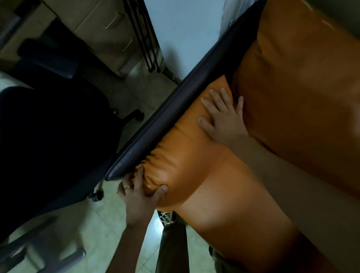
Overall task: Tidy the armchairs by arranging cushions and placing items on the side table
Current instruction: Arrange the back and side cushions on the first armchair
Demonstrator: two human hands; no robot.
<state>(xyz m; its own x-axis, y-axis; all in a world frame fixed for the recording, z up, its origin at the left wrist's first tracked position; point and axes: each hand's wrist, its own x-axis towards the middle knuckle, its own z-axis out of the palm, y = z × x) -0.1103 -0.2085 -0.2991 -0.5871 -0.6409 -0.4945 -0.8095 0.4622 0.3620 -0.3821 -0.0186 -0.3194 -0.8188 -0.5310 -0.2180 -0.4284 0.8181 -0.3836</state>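
The front corner of the orange seat cushion (196, 162) is pinched by the left hand (140, 191); the right hand (223, 116) is pressed flat, fingers spread, farther back beside the dark armrest (174, 114). Seating is judged unfinished; no side table is seen.

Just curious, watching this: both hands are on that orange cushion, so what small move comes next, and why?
Probably push the cushion down beside the dark armrest. The left hand grips its bunched, wrinkled corner while the right hand lies flat on top, so it looks not yet seated.
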